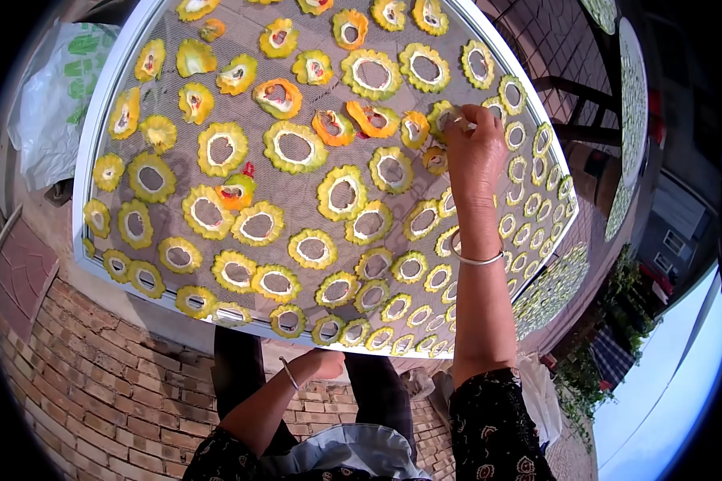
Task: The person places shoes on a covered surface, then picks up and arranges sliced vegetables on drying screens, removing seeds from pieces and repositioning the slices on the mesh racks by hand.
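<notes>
Many yellow-green bitter melon slices (pixel 342 193), most of them rings with hollow centres, lie spread over a white-framed mesh screen (pixel 341 260). Over the right part of the screen, my right hand (pixel 477 144) has its fingers pinched at a bitter melon slice (pixel 441 119), which they partly cover. Some slices are orange with red inside, such as this orange slice (pixel 373 119). My left hand (pixel 322 365) is low at the near edge of the frame, its fingers curled. Whether it holds anything is hidden.
A white plastic bag (pixel 60 104) with green print stands left of the screen. Brick paving (pixel 128 385) runs below. Further screens covered with slices (pixel 549 293) are at the right. A pale bag (pixel 540 397) sits near my right sleeve.
</notes>
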A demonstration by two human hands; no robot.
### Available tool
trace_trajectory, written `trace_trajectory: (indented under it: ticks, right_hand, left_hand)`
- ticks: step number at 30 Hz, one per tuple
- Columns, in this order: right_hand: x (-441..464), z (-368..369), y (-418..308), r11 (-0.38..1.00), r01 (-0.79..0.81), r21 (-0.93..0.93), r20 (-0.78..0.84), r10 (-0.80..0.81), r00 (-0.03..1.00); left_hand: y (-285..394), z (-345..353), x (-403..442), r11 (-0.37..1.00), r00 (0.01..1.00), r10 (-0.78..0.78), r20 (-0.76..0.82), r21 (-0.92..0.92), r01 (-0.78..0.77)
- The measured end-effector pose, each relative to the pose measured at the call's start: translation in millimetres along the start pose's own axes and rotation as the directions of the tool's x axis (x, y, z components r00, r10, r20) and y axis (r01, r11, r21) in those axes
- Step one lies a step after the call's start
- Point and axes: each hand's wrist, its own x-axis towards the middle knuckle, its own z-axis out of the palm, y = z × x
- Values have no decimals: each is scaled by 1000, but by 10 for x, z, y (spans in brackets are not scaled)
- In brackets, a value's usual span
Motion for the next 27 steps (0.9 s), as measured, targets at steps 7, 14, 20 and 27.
trace_trajectory:
  ticks: [7, 14, 20, 27]
  right_hand:
    - [26, -32, -1, 995, 67, 78, -164, -54, 985]
    - [-161, 47, -191, 970, -40, 241, 96, 18, 995]
    - [-250, 58, -217, 977, 95, 188, 69, -110, 992]
    - [-260, 118, -222, 974, 157, 160, 47, -167, 985]
  left_hand:
    - [44, -17, -31, 1000, 1000, -21, -3, 16, 21]
    - [78, -59, -25, 1000, 1000, -12, 28, 6, 12]
    - [121, -92, -75, 999, 1000, -24, 7, -32, 24]
    - [115, -101, -61, 999, 999, -32, 41, -40, 33]
